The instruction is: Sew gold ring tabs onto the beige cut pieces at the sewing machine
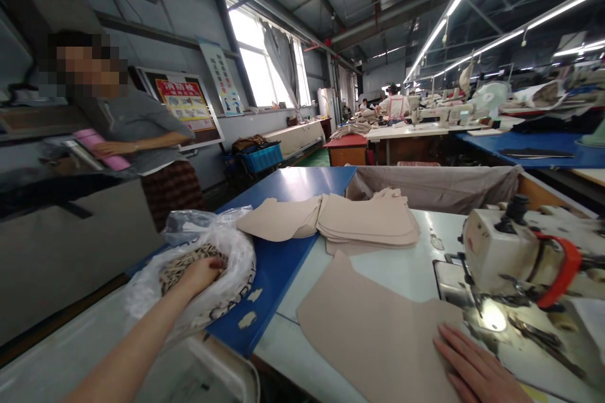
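My left hand (204, 275) reaches into a clear plastic bag (243, 252) with black lettering. Inside the bag lie many small beige and dark pieces (177, 271). The fingers are curled down among these pieces, and what they pinch is hidden. My right hand (475, 365) lies flat, fingers stretched out, on the right end of a large beige fabric panel (373, 321). This panel is spread on the pale sewing table (293, 343), just left of the sewing machine (501, 245) with its lit needle area.
Behind the panel sit two stacks of cut beige panels, a left stack (278, 217) and a right stack (366, 217). Scissors (548, 343) lie by the machine. A cloth-lined bin (439, 189) stands beyond the table. At left stands a person (146, 119) holding a pink bottle (101, 148).
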Motion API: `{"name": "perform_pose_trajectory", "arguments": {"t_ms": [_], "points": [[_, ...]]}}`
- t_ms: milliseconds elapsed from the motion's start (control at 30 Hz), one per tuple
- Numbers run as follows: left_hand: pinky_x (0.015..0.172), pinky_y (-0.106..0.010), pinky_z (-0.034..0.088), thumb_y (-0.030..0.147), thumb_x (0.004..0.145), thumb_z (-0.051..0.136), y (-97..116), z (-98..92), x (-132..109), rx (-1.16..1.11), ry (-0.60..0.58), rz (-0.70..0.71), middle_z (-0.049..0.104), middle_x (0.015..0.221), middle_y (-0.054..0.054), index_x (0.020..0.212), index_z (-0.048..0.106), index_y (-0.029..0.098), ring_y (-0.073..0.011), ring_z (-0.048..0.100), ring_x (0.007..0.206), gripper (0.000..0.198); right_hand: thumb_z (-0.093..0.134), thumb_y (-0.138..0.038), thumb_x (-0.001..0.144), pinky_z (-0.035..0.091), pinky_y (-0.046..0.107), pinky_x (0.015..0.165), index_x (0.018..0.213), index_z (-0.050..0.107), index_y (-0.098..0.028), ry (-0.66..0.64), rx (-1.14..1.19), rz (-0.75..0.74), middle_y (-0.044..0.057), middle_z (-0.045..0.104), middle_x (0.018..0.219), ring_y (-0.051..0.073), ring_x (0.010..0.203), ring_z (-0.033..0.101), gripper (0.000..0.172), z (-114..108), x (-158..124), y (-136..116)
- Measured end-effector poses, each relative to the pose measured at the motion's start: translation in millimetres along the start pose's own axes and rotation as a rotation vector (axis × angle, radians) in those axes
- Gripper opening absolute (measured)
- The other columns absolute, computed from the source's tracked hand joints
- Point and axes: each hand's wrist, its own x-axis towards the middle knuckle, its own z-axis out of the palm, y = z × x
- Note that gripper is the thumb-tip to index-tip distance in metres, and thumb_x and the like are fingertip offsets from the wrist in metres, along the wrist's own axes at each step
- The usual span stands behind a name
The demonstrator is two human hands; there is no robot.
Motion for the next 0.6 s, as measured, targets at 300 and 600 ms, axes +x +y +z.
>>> {"name": "perform_pose_trajectory", "arguments": {"t_ms": [300,600], "points": [[0.054,-0.02,0.039,0.029,0.078,0.052,14,-31.3,-13,-0.042,-0.101,-0.061,0.067,0.057,0.001,0.064,0.067,0.016,-0.0198,0.065,0.065,0.025,0.045,-0.029,0.089,0.059,0.029,0.076,0.11,0.069,-0.015,0.0,0.085,0.074,0.011,0.066,0.114,0.023,0.097,0.067,0.034,1,-5,-2],[0.063,-0.017,0.047,0.034,0.083,0.043,17,-45.1,-19,-0.282,-0.232,-0.123,0.073,0.075,0.001,0.088,0.065,0.008,-0.0149,0.067,0.075,0.034,0.05,-0.033,0.089,0.054,0.03,0.087,0.12,0.064,-0.024,0.0,0.32,0.233,0.007,0.063,0.122,0.022,0.106,0.063,0.035,9,-12,-3]]}}
